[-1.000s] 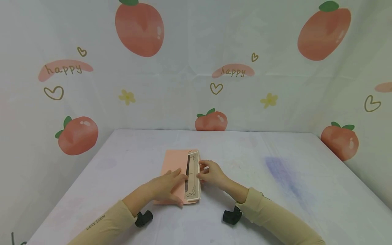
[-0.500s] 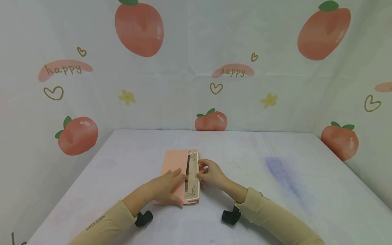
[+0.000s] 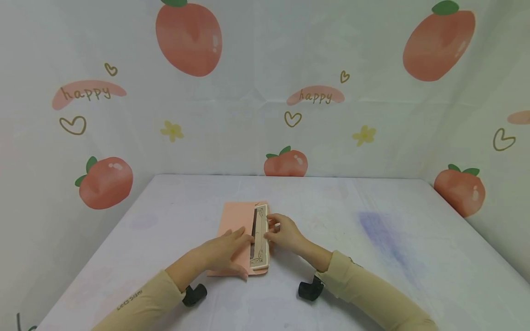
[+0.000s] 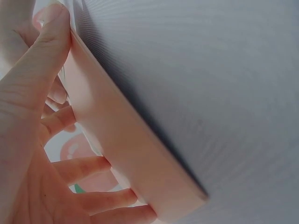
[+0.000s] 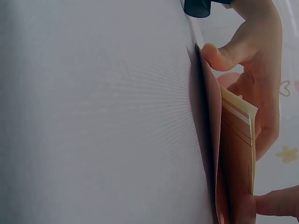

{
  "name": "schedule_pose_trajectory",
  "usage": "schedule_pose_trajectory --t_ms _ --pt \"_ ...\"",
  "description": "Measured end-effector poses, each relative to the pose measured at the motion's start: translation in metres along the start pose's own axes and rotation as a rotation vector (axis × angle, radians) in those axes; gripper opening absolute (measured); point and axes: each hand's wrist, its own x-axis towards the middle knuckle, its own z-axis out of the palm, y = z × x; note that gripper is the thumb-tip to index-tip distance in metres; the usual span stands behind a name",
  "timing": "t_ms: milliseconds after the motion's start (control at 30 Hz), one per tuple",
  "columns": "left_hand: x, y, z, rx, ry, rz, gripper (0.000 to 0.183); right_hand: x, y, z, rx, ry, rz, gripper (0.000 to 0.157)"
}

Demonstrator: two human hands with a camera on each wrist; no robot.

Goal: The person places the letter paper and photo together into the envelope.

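A pink envelope point(image 3: 236, 214) lies on the table, its mouth facing right. From that mouth sticks a cream card point(image 3: 261, 239) with dark scrollwork at its corners and a dark strip along its left side. My left hand point(image 3: 225, 250) rests on the envelope with fingers spread, the thumb by its near edge. At the card's right edge, my right hand point(image 3: 285, 235) pinches it between thumb and fingers. In the right wrist view the card point(image 5: 238, 135) stands out from the gaping pink flap. The part of the card inside the envelope is hidden.
A pale cloth covers the table point(image 3: 331, 207), with a bluish smudge point(image 3: 383, 234) on the right. Black wrist cameras hang below both cuffs, the left camera point(image 3: 194, 295) and the right camera point(image 3: 310, 289). A peach-print curtain point(image 3: 232, 105) stands behind.
My right hand has shifted slightly left, and the card's right edge has moved a little left with it. The left hand keeps its place on the envelope.
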Motion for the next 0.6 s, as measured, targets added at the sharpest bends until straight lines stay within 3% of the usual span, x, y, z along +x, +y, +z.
schedule_pose_trajectory --t_ms 600 --pt "0.0004 -0.0009 -0.0004 -0.003 0.006 0.014 0.086 0.0046 0.0008 0.003 -0.014 -0.002 0.007 0.05"
